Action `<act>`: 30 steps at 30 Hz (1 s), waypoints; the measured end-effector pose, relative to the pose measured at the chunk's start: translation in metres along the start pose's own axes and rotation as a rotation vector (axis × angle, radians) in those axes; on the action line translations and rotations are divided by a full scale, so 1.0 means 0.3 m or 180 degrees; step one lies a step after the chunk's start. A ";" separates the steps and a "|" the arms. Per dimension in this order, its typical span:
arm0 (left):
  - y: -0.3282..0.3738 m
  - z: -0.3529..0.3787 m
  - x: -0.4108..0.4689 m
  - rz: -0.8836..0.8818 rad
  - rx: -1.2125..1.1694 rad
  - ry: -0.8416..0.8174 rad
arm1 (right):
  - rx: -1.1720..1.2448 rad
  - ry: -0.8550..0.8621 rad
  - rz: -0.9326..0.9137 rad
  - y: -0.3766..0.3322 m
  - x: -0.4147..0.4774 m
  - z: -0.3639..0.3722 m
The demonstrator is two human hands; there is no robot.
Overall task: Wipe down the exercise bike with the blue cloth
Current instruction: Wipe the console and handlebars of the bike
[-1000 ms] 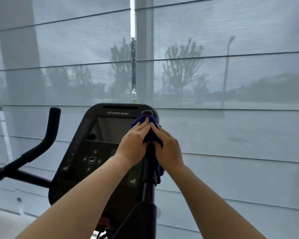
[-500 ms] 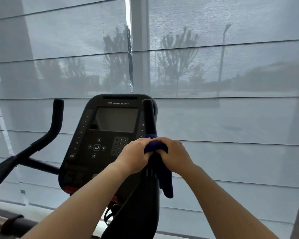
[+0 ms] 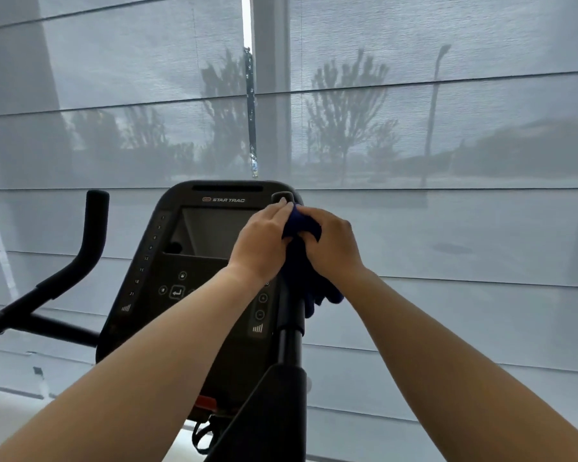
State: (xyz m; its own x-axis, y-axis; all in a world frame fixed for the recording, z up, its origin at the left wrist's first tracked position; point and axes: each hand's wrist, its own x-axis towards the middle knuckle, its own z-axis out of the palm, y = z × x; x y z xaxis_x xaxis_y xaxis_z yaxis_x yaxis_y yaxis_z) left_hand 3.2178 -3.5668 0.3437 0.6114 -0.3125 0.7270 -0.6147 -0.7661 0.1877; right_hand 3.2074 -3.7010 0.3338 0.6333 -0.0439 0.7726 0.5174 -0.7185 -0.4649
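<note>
Two items: my left hand [image 3: 259,243] and right hand [image 3: 336,243] clamped the dark blue cloth [image 3: 301,225] around the black upright handlebar [image 3: 291,328] to wipe every side.

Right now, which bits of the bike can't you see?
Head view:
Right handlebar: upper part covered by blue cloth, left hand and right hand.
Console: some buttons behind the left forearm.
Left handlebar: cut off by the left edge.

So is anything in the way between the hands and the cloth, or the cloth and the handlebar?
Nothing visible. The left hand and right hand both grip the blue cloth, which is wrapped straight onto the upright handlebar just below its tip.
</note>
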 end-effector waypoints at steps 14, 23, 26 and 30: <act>0.053 -0.036 -0.269 0.0032 -0.0281 -0.1168 | -0.0317 -0.1214 0.0413 -0.040 -0.325 -0.110; 0.074 -0.237 -0.556 0.0255 -0.0922 -0.1211 | -0.0535 -0.1518 0.0423 -0.289 -0.525 -0.188; 0.048 -0.300 -0.654 0.0334 -0.0901 -0.1284 | -0.0574 -0.1401 0.0588 -0.386 -0.584 -0.193; -0.028 -0.358 -0.772 0.0246 -0.0784 -0.1516 | -0.1154 -0.1138 0.1055 -0.500 -0.662 -0.115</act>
State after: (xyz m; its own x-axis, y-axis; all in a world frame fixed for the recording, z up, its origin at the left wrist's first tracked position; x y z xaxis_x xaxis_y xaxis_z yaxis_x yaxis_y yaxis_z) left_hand 3.0277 -3.4276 0.2446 0.6829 -0.6265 0.3757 -0.7304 -0.5944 0.3364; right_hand 2.9841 -3.6084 0.2649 0.9138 -0.1149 0.3895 0.0703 -0.8999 -0.4303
